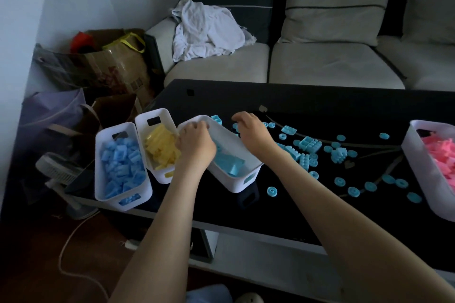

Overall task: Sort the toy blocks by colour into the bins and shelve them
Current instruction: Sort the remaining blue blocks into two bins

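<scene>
The cyan bin, gripped by left hand fingers, should be steadied as loose blocks are raked in; right hand fingers' hold cannot be told.

Four white bins, slotted handles.
- Left of centre: first bin, upright, heaped with blue blocks.
- Beside it: second bin, holding yellow blocks.
- Centre: third bin, tilted, a few light-blue blocks inside.
- Right edge: fourth bin, pink blocks.
- Between the third and fourth bins: loose light-blue bricks and rings, scattered.
</scene>
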Tool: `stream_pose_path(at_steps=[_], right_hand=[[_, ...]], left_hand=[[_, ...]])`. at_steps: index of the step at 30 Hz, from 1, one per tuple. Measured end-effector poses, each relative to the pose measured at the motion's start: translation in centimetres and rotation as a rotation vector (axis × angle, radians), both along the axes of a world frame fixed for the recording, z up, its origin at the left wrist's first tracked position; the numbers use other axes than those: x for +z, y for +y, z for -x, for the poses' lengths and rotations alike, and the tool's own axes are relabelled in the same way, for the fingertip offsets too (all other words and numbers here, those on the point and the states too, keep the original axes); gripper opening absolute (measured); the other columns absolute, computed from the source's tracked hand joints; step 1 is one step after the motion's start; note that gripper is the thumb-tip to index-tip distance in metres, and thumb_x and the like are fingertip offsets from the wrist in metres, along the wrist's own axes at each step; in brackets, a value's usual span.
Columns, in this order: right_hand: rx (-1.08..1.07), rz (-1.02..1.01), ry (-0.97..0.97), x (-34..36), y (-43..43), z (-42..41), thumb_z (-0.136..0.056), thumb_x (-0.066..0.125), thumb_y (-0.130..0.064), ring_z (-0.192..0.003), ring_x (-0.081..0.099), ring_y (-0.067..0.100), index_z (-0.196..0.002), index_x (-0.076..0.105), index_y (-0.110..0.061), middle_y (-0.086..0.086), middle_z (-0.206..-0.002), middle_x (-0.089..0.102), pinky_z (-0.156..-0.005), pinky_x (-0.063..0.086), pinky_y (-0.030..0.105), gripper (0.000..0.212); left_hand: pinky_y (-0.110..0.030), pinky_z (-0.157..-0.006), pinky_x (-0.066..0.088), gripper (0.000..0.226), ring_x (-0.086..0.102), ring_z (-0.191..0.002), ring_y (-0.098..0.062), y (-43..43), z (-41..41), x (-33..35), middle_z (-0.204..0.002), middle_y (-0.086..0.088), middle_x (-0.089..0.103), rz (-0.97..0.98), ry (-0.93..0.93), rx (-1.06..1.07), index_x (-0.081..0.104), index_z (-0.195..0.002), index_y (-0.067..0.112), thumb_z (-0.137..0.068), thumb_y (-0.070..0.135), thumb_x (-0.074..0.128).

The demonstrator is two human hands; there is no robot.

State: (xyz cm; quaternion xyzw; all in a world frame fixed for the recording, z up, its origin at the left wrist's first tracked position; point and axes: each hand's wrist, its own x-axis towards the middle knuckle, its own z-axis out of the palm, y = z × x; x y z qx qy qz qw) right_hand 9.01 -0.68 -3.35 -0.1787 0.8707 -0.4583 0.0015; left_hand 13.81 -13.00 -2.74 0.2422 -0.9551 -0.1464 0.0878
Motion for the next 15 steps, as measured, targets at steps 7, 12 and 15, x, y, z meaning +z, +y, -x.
stream_pose_path(at_steps=[7,12,15], right_hand=[[0.194,-0.238,0.053,-1.6,-0.2,1.7,-0.087,0.035,0.004,-0.129,0.042,0.026,-0.129,0.057,-0.015,0.008,-0.136,0.049,-0.105,0.032,0.031,0.052],[0.287,-0.607,0.098,-1.1,-1.7,2.9,-0.096,0.046,-0.033,-0.142,0.015,0.025,-0.145,0.028,-0.037,-0.003,-0.155,0.016,-0.111,0.019,0.047,0.053],[0.342,-0.726,0.146,-1.2,-2.3,3.8,-0.095,0.048,-0.036,-0.145,0.008,0.024,-0.149,0.016,-0.033,-0.002,-0.158,0.010,-0.113,0.016,0.050,0.063]], left_hand=[[-0.040,-0.107,0.035,0.049,0.045,-0.123,-0.027,0.4,0.3,0.6,-0.132,-0.004,0.049,0.015,-0.223,-0.046,0.039,-0.139,0.023,-0.094,0.008,0.050],[-0.037,-0.102,0.037,0.050,0.049,-0.119,-0.025,0.4,0.0,0.0,-0.129,-0.005,0.051,0.107,-0.188,-0.065,0.037,-0.140,0.019,-0.093,0.012,0.052],[-0.040,-0.104,0.036,0.054,0.050,-0.118,-0.025,0.0,0.8,0.5,-0.130,-0.006,0.052,0.055,-0.142,-0.104,0.027,-0.145,0.021,-0.094,0.014,0.046]])
